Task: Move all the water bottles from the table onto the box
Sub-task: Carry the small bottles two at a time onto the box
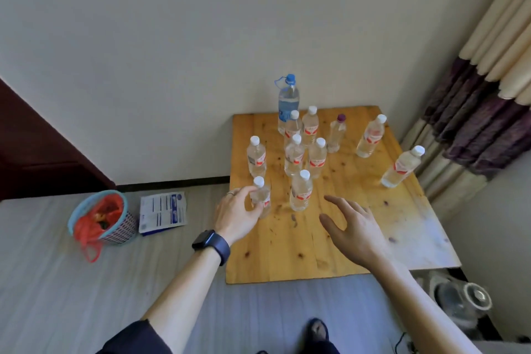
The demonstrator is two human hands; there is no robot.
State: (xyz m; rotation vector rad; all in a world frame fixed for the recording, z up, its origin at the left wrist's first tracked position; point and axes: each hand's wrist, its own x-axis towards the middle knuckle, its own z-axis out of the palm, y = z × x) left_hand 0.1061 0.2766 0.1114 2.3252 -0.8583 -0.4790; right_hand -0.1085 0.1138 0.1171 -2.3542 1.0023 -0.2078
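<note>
- Wrapping the left grip round the near-left bottle, fingers and thumb curling about its body just below the white cap; standing upright near the left edge of the desk, long axis vertical.
- Holding the right grip apart and empty, fingers spread, hovering over the wood just right of the front-centre bottle; lying to that grip's left and a little beyond, upright too, so judging the right hand the nearer one for it.
- Leaving the rest standing farther back: a cluster in the middle, a tall blue-capped bottle at the rear, a purple-capped bottle beside it, two more toward the right edge.
- Finding no box plainly in view, so not telling which way the carry goes.
- Reading nothing: red-and-white labels on the small bottles, a blue one on the tall bottle, blue print on a packet on the floor, all too blurred.
</note>
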